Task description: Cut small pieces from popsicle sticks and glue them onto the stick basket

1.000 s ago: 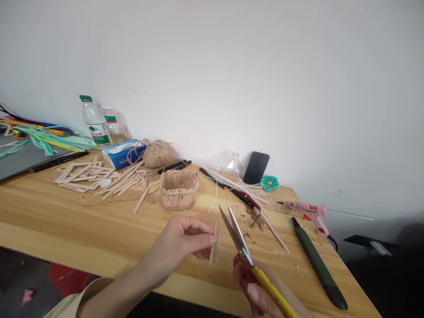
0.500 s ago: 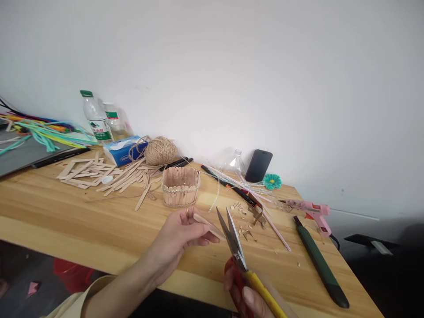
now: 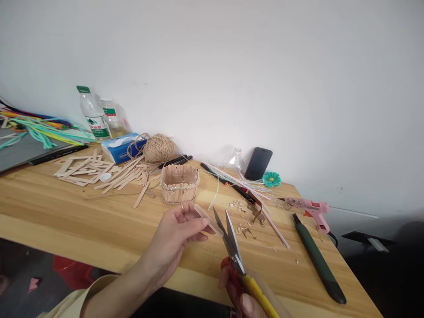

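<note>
The left hand [image 3: 177, 232] is pinching a wooden stick [image 3: 214, 226] (pale, flat, slim), which is slanting toward parted scissors [image 3: 236, 258] that the right hand [image 3: 249, 306] is gripping just beside it.

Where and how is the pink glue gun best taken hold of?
Probably by the handle, coming from the near right: the pink glue gun lies with its nozzle pointing left, away from that approach, and the handle juts toward the viewer.
</note>
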Available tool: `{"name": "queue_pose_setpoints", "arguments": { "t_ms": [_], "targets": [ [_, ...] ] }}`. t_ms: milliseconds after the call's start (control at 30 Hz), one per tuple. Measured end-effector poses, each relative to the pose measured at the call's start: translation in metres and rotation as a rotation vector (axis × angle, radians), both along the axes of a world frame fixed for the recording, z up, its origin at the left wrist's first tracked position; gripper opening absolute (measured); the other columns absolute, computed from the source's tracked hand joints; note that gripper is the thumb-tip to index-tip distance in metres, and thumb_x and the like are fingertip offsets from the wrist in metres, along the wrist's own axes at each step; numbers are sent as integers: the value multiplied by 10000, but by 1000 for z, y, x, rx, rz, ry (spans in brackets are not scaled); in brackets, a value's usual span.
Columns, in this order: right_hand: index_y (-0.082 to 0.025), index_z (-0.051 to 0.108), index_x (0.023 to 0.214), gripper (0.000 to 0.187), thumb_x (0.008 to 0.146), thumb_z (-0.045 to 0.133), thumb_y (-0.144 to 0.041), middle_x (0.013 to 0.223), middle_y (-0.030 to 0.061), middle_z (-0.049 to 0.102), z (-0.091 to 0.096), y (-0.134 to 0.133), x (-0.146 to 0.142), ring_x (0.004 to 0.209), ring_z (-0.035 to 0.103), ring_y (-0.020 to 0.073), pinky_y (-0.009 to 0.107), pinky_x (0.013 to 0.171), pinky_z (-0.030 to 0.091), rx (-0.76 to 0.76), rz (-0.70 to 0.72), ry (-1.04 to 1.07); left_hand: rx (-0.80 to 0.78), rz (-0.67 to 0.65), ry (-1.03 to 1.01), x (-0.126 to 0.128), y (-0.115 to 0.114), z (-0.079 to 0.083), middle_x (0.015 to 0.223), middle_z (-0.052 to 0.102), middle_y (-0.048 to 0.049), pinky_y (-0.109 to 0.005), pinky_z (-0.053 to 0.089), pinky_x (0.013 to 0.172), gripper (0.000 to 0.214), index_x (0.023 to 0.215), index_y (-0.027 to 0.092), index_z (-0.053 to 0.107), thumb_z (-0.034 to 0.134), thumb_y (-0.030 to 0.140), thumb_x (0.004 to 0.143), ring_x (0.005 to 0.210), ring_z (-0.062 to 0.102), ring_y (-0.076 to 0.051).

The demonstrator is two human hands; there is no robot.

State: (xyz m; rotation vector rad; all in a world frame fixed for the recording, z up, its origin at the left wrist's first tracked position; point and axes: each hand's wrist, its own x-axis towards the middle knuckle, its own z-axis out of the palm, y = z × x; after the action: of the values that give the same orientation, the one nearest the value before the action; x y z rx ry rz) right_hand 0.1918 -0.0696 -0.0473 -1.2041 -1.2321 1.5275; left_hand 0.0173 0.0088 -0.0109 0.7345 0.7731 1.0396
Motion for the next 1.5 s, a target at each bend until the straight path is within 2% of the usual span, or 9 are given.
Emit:
{"name": "queue_pose_setpoints", "arguments": {
  "t_ms": [267, 367, 467, 600, 733, 900, 1167, 1367, 1500],
  "targets": [
    [-217, 633, 719, 505, 618, 608, -712, 530, -58, 335, -15, 0, -5, 469, 308, 119, 275, 466, 321, 59, -76, -6, 114, 85, 138, 1, 0, 11, 582, 669, 4, -183, 473, 549, 112, 647, 127, 655, 749, 169, 601, 551, 605, -99],
    [-207, 644, 723, 492, 640, 613, -691, 524, -56, 374, -20, -1, -4, 454, 322, 109, 266, 459, 333, 83, -70, -13, 150, 145, 167, 2, 2, 12, 590, 662, 21, -204, 488, 557, 269, 785, 137, 621, 760, 135, 555, 555, 597, -107],
    [-200, 655, 727, 456, 647, 645, -648, 511, -55, 406, -21, 2, -2, 445, 339, 103, 259, 454, 351, 129, -81, -40, 197, 167, 208, 1, 2, 14, 561, 633, 48, -203, 482, 561, 310, 789, 164, 562, 749, 116, 547, 556, 581, -104],
    [-194, 651, 709, 439, 599, 692, -617, 568, -16, 513, -8, 16, -4, 479, 433, 130, 262, 440, 373, 153, -144, -30, 260, 82, 287, 2, -1, 16, 585, 595, 43, -200, 456, 552, 177, 727, 154, 607, 703, 123, 582, 553, 548, -94],
    [-198, 634, 781, 320, 605, 763, -432, 723, 25, 608, 21, 39, -12, 601, 540, 161, 274, 536, 449, 195, -316, -12, 239, -47, 321, 6, -3, 12, 612, 578, 56, -199, 432, 517, 285, 865, 168, 614, 688, 118, 595, 531, 531, -90],
    [-197, 575, 674, 222, 582, 763, -271, 596, -28, 568, 46, 53, -22, 551, 537, 142, 250, 511, 441, 208, -340, -60, 216, -113, 324, 8, -1, 10, 582, 597, 53, -197, 453, 552, 192, 725, 170, 582, 693, 100, 585, 556, 559, -96],
    [-198, 567, 765, 193, 650, 722, -210, 658, -49, 557, 35, 50, -17, 592, 522, 106, 215, 553, 421, 293, -490, 68, 99, -89, 290, 0, -3, -2, 597, 707, -14, -225, 495, 565, 44, 679, 156, 714, 696, 169, 641, 553, 625, -129],
    [-202, 565, 742, 150, 713, 708, -239, 670, -42, 552, 28, 46, -16, 616, 512, 113, 221, 578, 414, 395, -574, 76, 121, -133, 203, 2, -11, -14, 553, 665, -4, -209, 488, 532, 141, 701, 158, 714, 666, 286, 733, 527, 606, -120],
    [-197, 573, 733, 138, 699, 702, -235, 674, -32, 550, 32, 43, -21, 626, 512, 126, 236, 592, 412, 393, -616, 72, 95, -116, 166, 6, -16, -16, 607, 655, 5, -186, 470, 513, 81, 661, 155, 711, 745, 224, 635, 527, 557, -92]
  ]
}}
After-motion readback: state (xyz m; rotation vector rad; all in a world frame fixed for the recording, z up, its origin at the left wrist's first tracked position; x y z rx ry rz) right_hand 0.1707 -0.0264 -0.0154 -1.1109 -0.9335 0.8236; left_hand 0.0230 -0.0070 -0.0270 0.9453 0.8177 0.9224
